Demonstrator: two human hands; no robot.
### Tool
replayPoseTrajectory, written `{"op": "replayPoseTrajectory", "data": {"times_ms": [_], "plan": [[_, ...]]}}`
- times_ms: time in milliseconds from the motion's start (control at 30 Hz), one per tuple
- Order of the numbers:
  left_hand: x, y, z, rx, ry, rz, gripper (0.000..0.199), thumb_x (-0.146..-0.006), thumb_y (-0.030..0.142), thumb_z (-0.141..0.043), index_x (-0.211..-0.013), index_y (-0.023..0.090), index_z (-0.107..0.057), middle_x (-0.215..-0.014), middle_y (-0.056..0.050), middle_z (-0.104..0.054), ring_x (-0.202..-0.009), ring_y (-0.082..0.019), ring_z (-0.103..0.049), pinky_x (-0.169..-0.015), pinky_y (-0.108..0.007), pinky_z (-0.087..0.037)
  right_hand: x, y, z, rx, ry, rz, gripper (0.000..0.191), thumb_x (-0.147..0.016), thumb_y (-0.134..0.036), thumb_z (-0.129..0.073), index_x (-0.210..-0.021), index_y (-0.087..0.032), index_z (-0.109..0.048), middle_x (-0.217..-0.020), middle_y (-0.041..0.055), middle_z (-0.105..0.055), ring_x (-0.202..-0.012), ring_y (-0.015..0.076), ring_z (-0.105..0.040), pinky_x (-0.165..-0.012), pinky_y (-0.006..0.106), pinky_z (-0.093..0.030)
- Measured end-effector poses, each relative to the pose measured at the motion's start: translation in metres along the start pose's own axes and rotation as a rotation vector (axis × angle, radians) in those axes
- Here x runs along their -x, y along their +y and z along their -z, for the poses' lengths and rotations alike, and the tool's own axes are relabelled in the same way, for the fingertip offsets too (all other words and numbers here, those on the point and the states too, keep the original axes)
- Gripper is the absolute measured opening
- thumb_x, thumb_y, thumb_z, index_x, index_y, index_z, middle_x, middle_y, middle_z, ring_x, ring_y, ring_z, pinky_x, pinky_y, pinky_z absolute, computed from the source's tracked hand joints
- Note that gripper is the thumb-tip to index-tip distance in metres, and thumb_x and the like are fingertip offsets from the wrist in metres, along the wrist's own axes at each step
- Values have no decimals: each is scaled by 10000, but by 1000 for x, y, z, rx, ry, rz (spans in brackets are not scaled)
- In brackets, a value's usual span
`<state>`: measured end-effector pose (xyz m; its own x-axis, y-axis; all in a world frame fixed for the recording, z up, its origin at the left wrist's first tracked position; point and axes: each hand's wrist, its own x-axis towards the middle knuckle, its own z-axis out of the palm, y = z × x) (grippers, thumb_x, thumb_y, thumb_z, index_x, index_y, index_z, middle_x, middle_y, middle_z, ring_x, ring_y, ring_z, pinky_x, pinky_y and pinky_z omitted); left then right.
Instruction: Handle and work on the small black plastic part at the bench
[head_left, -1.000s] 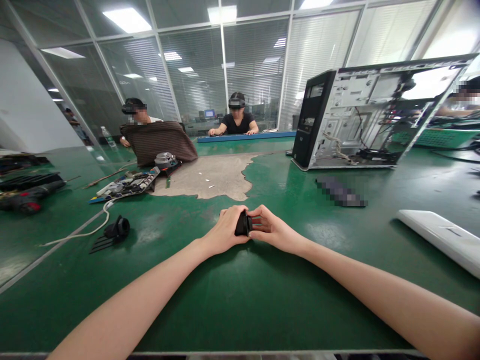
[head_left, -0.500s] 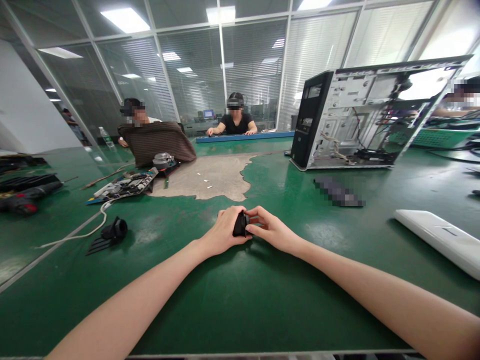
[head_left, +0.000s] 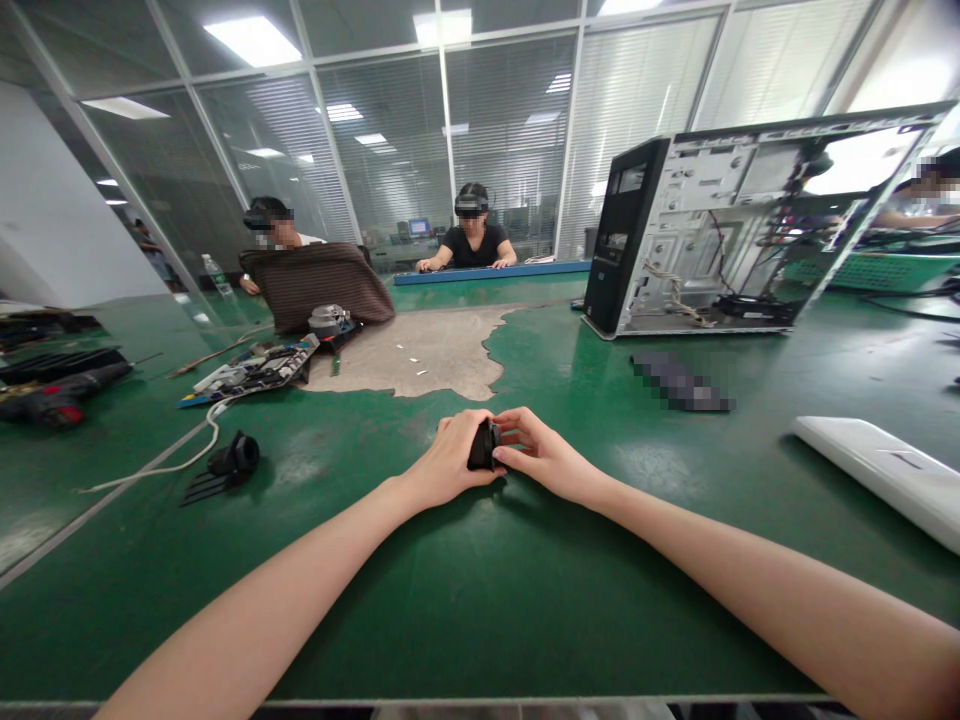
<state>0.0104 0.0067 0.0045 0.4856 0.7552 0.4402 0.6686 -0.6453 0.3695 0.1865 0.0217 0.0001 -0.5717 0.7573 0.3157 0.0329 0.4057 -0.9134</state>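
Note:
A small black plastic part (head_left: 482, 447) is held just above the green tabletop, in the middle of the view. My left hand (head_left: 446, 460) wraps round it from the left, thumb below and fingers over the top, covering much of it. On its right side my right hand (head_left: 538, 450) grips the part's edge between thumb and fingertips. What exactly the part is, I cannot make out. Another black plastic piece (head_left: 234, 456), with a round opening and a slatted flap, lies on the table to the left.
A circuit board (head_left: 251, 372) with a white cable lies at left, near a power drill (head_left: 52, 398). An opened computer case (head_left: 634, 240) stands at back right. A white flat box (head_left: 885, 470) lies at right. Two people sit across the table, a brown cloth-covered object (head_left: 315, 285) before one.
Both hands keep their grip on the black plastic part, with only a slight shift of the right fingers. The whole view has moved a little.

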Motion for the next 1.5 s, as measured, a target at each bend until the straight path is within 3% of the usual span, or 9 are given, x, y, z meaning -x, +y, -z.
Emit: {"op": "replayPoseTrajectory", "data": {"times_ms": [267, 467, 600, 700, 900, 1100, 1267, 1500], "plan": [[0, 0, 1, 3, -9, 7, 549, -642, 237, -635, -1102, 224, -337, -1060, -45, -480, -998, -222, -461, -882, -375, -305, 4, 0, 1, -112, -116, 6, 329, -730, -219, -591, -986, -214, -384, -961, 24, -543, -949, 155, -560, -799, 334, -487], [0, 0, 0, 0, 8, 1, 521, -670, 321, -631, -1092, 216, -344, -1037, -43, -489, -967, -213, -472, -865, -374, -317, 1, -1, -1, -56, -18, 1, 205, -766, -275, -549, -920, -207, -430, -974, 25, -521, -921, 153, -565, -753, 303, -496], [0, 0, 0, 4, 4, 3, 522, -670, 336, -632, -1092, 216, -349, -1031, -41, -494, -961, -215, -478, -856, -374, -325, 1, 0, -1, -12, 5, 18, 243, -768, -256, -546, -976, -213, -428, -1016, 37, -509, -946, 159, -558, -797, 334, -489], [0, 0, 0, 3, -9, 0, 514, -682, 330, -621, -1101, 219, -344, -1044, -42, -492, -974, -217, -475, -863, -377, -321, 2, 0, -1, -5, -11, -2, 269, -769, -245, -543, -1008, -210, -425, -1065, 55, -503, -985, 167, -543, -827, 353, -479], [0, -1, 1, -2, -15, -5, 540, -653, 244, -634, -1103, 215, -337, -1071, -50, -476, -1005, -220, -456, -888, -374, -303, 5, 1, 0, -136, -121, 9, 330, -734, -191, -590, -987, -214, -380, -965, 23, -538, -970, 152, -552, -831, 335, -471], [0, 0, 1, 0, -6, -1, 516, -678, 314, -624, -1096, 215, -340, -1041, -44, -484, -974, -213, -466, -872, -369, -310, 2, 0, 0, -74, -30, 2, 229, -755, -265, -565, -922, -206, -421, -980, 28, -517, -947, 160, -553, -752, 304, -497], [0, 0, 0, 5, -6, -5, 517, -685, 322, -622, -1102, 214, -335, -1039, -41, -487, -959, -207, -469, -857, -363, -312, 1, 0, 0, -13, -6, 17, 269, -759, -240, -558, -986, -214, -415, -1038, 43, -500, -954, 158, -554, -815, 337, -478], [0, -1, 1, 7, -9, -3, 530, -664, 274, -633, -1101, 207, -342, -1049, -44, -481, -975, -210, -461, -871, -362, -305, 3, 1, 0, -97, -104, 5, 309, -734, -201, -589, -969, -211, -388, -989, 33, -538, -983, 160, -548, -868, 373, -451]]}}
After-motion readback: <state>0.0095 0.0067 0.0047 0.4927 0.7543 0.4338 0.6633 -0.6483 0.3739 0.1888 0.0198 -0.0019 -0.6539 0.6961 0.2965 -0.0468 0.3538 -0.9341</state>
